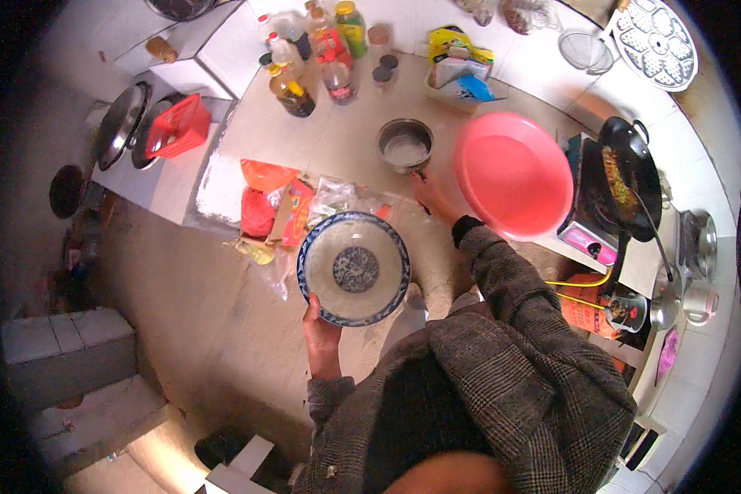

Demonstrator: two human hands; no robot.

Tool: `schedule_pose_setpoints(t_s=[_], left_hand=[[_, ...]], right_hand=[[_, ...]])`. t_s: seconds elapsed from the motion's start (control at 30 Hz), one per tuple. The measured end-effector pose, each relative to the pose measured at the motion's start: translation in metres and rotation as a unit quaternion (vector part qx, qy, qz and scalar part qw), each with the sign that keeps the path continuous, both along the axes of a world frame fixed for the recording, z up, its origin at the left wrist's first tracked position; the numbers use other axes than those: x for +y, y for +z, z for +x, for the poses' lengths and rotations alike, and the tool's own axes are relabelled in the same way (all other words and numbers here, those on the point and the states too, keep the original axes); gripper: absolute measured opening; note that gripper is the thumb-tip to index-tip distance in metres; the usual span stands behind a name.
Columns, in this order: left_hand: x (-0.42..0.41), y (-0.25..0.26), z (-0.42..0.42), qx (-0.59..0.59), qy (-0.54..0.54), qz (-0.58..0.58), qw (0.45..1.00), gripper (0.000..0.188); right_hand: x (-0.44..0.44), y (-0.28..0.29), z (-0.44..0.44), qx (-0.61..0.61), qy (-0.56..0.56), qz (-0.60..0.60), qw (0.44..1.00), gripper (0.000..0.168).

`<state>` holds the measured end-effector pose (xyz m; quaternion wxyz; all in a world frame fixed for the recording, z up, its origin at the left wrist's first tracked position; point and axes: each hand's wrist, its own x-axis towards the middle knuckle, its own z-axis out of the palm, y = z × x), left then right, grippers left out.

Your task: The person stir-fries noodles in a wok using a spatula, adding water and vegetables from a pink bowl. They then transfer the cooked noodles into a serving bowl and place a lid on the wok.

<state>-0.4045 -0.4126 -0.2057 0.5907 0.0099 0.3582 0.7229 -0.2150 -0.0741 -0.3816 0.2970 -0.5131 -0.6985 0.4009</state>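
My left hand (322, 333) grips the near left rim of a white bowl with a blue patterned border (324, 284). The bowl is held over the floor, its inside facing up, and a round blue motif marks its bottom. Farther off, a small metal saucepan (406, 145) stands on the counter near its front edge. My right hand (435, 196), a little blurred, is closed around the saucepan's dark handle, part of which my fingers hide. Pale liquid or a light bottom shows inside the pan; I cannot tell which.
A pink plastic basin (512, 176) sits right of the saucepan. Beyond it, a wok (639, 197) with cooked food and a ladle rests on a gas stove (583, 228). Several bottles (336, 80) stand at the back. Bags and a cardboard box (293, 213) lie below the counter edge.
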Motion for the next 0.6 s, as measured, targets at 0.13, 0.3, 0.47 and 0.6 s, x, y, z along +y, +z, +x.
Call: schedule_pose_setpoints(t_s=[0.13,0.3,0.47,0.6], left_hand=[[0.007,0.0,-0.002,0.037,0.033,-0.05,0.997,0.064],[0.063,0.028,0.006,0.028,-0.05,-0.004,0.998,0.062],[0.105,0.046,0.03,0.042,-0.061,-0.003,0.997,0.054],[0.16,0.049,0.076,-0.002,-0.152,0.035,0.988,0.051]], right_hand=[[-0.005,-0.013,0.003,0.051,0.022,-0.068,0.996,0.026],[0.017,-0.067,0.066,0.047,0.063,0.135,0.988,0.029],[-0.089,0.097,0.093,0.017,0.168,-0.007,0.986,0.026],[-0.197,0.168,0.188,-0.019,0.165,-0.146,0.975,0.031]])
